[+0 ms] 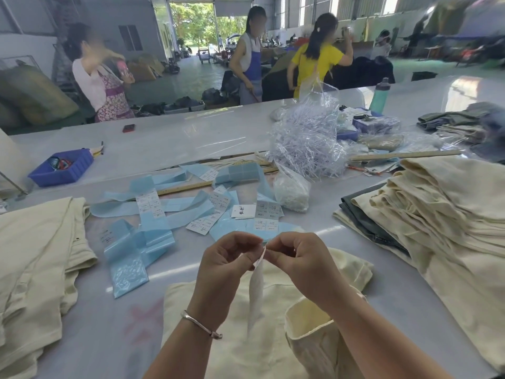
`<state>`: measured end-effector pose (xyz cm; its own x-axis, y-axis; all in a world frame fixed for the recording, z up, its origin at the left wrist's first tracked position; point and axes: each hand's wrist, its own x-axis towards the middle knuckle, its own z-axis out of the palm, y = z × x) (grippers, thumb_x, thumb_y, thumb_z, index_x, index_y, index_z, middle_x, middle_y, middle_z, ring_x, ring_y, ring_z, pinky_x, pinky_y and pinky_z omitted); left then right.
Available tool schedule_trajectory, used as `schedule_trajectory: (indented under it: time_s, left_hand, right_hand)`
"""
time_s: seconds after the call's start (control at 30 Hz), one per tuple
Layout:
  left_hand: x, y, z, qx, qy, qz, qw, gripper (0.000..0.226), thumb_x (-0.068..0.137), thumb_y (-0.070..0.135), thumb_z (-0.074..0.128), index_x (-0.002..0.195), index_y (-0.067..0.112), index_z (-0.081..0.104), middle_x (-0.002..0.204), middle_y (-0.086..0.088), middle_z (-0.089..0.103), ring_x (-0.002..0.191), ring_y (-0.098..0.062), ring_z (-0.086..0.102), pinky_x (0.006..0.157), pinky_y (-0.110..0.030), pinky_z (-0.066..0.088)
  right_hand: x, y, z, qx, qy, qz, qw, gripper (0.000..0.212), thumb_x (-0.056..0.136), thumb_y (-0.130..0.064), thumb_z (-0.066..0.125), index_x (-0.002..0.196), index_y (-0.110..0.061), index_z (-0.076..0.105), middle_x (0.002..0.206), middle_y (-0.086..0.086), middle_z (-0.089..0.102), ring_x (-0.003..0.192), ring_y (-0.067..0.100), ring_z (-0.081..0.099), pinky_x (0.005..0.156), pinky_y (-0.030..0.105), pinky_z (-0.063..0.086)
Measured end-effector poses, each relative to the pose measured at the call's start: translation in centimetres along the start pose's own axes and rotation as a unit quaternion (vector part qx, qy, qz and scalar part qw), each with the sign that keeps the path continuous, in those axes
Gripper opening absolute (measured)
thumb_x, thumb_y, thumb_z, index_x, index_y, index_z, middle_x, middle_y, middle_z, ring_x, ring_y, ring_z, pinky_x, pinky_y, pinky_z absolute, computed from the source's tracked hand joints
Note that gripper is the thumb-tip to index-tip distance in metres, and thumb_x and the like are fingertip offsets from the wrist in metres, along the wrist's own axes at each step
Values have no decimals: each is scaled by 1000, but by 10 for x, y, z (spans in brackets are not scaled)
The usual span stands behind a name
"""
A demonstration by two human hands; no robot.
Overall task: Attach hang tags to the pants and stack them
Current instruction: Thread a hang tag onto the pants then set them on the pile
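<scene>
Grey and glossy, the desk (109,337) fills the lower view of a large workshop. Both hands meet above it: the left hand (228,265) and right hand (296,262) each pinch the top of a white hang tag (256,294), which dangles between them with its print too blurred to read. Whether a fastener is held too cannot be made out. Directly beneath lies a cream pair of pants (246,351), partly hidden by the forearms and cut off at the bottom edge. A silver bangle (199,322) circles the left wrist. Beyond the hands lie blue backing strips (153,228) and loose labels (205,222). Stacked cream pants (437,214) sit right, folded cream pants (35,255) left.
</scene>
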<state>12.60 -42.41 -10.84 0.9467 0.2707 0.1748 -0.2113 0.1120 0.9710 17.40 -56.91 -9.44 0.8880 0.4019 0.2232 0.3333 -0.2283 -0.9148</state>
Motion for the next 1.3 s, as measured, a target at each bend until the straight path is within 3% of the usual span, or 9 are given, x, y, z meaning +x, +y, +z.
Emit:
schedule_trajectory:
  time_s: [0.1, 0.23, 0.3, 0.43, 0.53, 0.73, 0.87, 1.03, 1.3]
  left_hand:
    - [0, 0, -2, 59, 15, 17, 998, 28, 81, -5, 69, 81, 22, 74, 77, 1, 71, 75, -10, 64, 69, -19, 51]
    - [-1, 8, -5, 282, 60, 132, 948, 29, 80, 1, 74, 81, 30, 68, 77, 13, 68, 71, -6, 63, 63, -20, 49]
    - [-1, 13, -8, 295, 51, 159, 941, 29, 80, 3, 75, 84, 30, 67, 78, 14, 67, 72, -11, 63, 60, -22, 49]
    - [-4, 19, -11, 274, 13, 171, 946, 25, 80, 2, 74, 84, 26, 66, 76, 11, 68, 71, -12, 65, 58, -28, 50]
    - [-8, 18, -12, 254, -8, 160, 954, 25, 81, 3, 74, 84, 27, 66, 77, 11, 68, 74, -10, 65, 59, -28, 49]
    - [-11, -23, -12, 235, -49, 59, 969, 16, 90, 14, 62, 89, 30, 65, 78, 12, 70, 74, -7, 65, 66, -24, 51]
    - [-15, -74, -3, 346, -137, -144, 917, 12, 96, 17, 54, 93, 19, 65, 88, -2, 70, 83, -24, 65, 75, -38, 53]
    - [-25, -102, 35, 195, -146, -287, 926, 24, 99, 15, 49, 88, 14, 70, 72, 2, 64, 54, -5, 59, 51, -22, 49]
    - [3, -121, 98, 336, -82, -174, 922, 17, 80, 29, 75, 72, 16, 68, 69, 8, 65, 64, -7, 57, 62, -22, 44]
  right_hand:
    - [-5, -1, 3, -23, 21, 13, 999, 11, 84, -7, 68, 82, -16, 74, 65, -13, 61, 55, 4, 47, 60, 17, 38]
    - [-13, -4, 9, -119, 132, -3, 984, 49, 82, 0, 58, 125, -23, 58, 73, -18, 54, 55, 10, 49, 58, 12, 37]
    - [-16, -6, 11, -89, 144, -21, 985, 50, 81, 1, 58, 124, -24, 59, 51, -13, 46, 46, 8, 43, 51, 13, 34]
    - [-23, -16, 24, 70, 55, 5, 996, 24, 85, -9, 66, 107, -20, 67, 73, -6, 70, 47, 13, 55, 46, 24, 43]
    - [-31, -15, 30, 135, 65, 47, 988, 4, 88, -10, 69, 84, -10, 70, 61, 5, 65, 47, 19, 58, 44, 27, 43]
    - [-46, 1, 8, 87, 164, 55, 981, 11, 85, -10, 72, 75, -14, 73, 52, -2, 60, 49, 6, 51, 51, 19, 41]
    - [-54, 12, -35, 6, 315, 38, 948, 9, 84, -17, 72, 77, -21, 74, 62, 0, 66, 55, 13, 53, 58, 31, 44]
    - [-46, 18, -103, -104, 415, -26, 903, 8, 84, -22, 70, 77, -26, 71, 66, 10, 59, 62, 23, 52, 63, 37, 45]
    - [-19, 67, -145, -236, 339, -51, 909, 5, 85, -9, 71, 86, -6, 75, 83, 9, 59, 73, 16, 52, 69, 30, 47]
